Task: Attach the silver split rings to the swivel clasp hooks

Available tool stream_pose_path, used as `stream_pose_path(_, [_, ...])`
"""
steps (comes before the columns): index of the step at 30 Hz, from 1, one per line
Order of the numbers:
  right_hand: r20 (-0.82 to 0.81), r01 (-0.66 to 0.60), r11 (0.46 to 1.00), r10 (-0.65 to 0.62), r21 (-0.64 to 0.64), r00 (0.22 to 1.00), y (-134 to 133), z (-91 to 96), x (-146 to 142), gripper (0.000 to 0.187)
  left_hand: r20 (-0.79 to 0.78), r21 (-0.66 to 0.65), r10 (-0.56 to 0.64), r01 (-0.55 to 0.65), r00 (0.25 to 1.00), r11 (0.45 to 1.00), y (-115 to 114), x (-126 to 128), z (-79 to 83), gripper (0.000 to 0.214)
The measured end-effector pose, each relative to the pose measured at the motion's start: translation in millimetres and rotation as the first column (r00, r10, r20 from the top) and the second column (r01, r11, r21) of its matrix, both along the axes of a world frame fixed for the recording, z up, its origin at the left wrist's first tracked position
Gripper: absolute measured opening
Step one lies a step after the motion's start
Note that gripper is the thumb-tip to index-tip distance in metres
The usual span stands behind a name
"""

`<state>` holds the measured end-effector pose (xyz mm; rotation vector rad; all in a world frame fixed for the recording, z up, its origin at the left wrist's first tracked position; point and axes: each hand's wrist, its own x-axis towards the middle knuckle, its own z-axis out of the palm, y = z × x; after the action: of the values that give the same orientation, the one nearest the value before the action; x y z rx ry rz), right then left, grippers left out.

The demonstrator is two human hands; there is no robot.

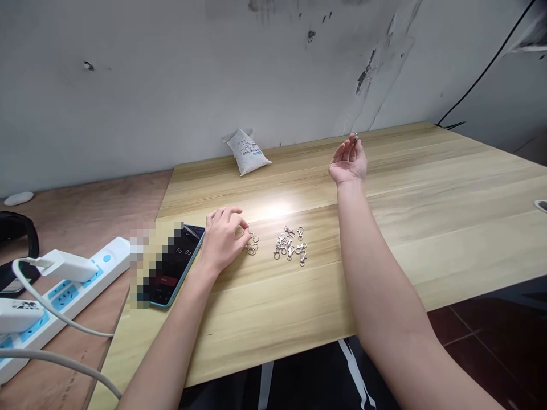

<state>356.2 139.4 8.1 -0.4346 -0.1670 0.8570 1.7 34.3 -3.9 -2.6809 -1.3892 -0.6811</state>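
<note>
My left hand point(224, 236) rests on the table beside the phone, its thumb and forefinger pinched together at the edge of a small pile of metal key rings point(253, 249). A thin metal edge shows at those fingertips, apparently one of the rings. To the right of the pile lies a cluster of silver lobster clasps point(289, 246), several with rings on them. Farther back, my right hand point(349, 162) is raised palm up near the table's far edge. Its fingers are curled, and a small shiny metal piece point(355, 137) shows at the tips, too small to make out fully.
A phone point(177, 267) showing a timer lies left of my left hand. Near the wall stands a white plastic packet point(248, 152). On the brown surface at left are a power strip point(106, 258) with plugs and cables, and a black strap-like object point(19, 236).
</note>
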Motion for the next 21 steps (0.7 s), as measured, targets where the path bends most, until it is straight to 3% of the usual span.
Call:
stream_pose_path(3, [-0.149, -0.017, 1.0, 0.019, 0.013, 0.989, -7.2, -1.2, 4.8, 0.018, -0.014, -0.005, 0.003, -0.003, 1.0, 1.0, -0.5, 0.6, 1.2, 0.006])
stream_pose_path(8, [-0.203, 0.007, 1.0, -0.008, -0.008, 0.979, -16.3, -9.2, 9.4, 0.02, -0.036, -0.046, -0.014, 0.012, 0.999, 0.999, -1.8, 2.2, 1.3, 0.012])
stream_pose_path(10, [-0.116, 0.022, 0.998, -0.029, -0.064, 0.993, -16.8, -14.0, 2.6, 0.02, -0.048, -0.07, -0.035, 0.031, 0.998, 0.997, -2.0, 2.3, 0.5, 0.017])
stream_pose_path(12, [0.127, -0.01, 0.984, 0.033, -0.177, 0.991, -17.3, -18.9, -11.4, 0.017, -0.059, -0.092, -0.057, 0.052, 0.997, 0.994, -2.1, 1.9, -0.4, 0.018])
stream_pose_path(13, [0.3, -0.062, 0.959, 0.147, -0.276, 0.943, -18.7, -21.1, -20.7, 0.013, -0.062, -0.103, -0.069, 0.062, 0.996, 0.993, -2.1, 1.7, -0.7, 0.017])
stream_pose_path(14, [0.469, -0.112, 0.914, 0.302, -0.39, 0.83, -21.2, -22.9, -30.9, 0.008, -0.06, -0.114, -0.078, 0.071, 0.995, 0.991, -2.1, 1.4, -0.8, 0.017])
stream_pose_path(15, [0.515, -0.154, 0.885, 0.389, -0.44, 0.764, -25.3, -24.2, -41.6, 0.003, -0.057, -0.123, -0.085, 0.078, 0.995, 0.989, -2.0, 1.2, -0.9, 0.017])
stream_pose_path(17, [0.565, -0.222, 0.843, 0.502, -0.491, 0.656, -38.4, -25.1, -62.7, 0.014, -0.051, -0.133, -0.097, 0.09, 0.994, 0.987, -1.8, 0.9, -0.8, 0.017])
stream_pose_path(18, [0.605, -0.266, 0.818, 0.561, -0.51, 0.565, -46.8, -24.6, -72.5, 0.016, -0.051, -0.135, -0.101, 0.094, 0.994, 0.986, -1.7, 0.8, -0.7, 0.016])
stream_pose_path(20, [0.781, -0.296, 0.795, 0.592, -0.529, 0.196, -65.0, -22.4, -90.0, 0.012, -0.054, -0.135, -0.107, 0.098, 0.993, 0.986, -1.3, 0.7, -0.4, 0.016])
stream_pose_path(21, [0.824, -0.276, 0.806, 0.561, -0.524, 0.075, -73.6, -21.0, -97.6, 0.012, -0.056, -0.134, -0.109, 0.101, 0.992, 0.986, -1.1, 0.6, -0.3, 0.017])
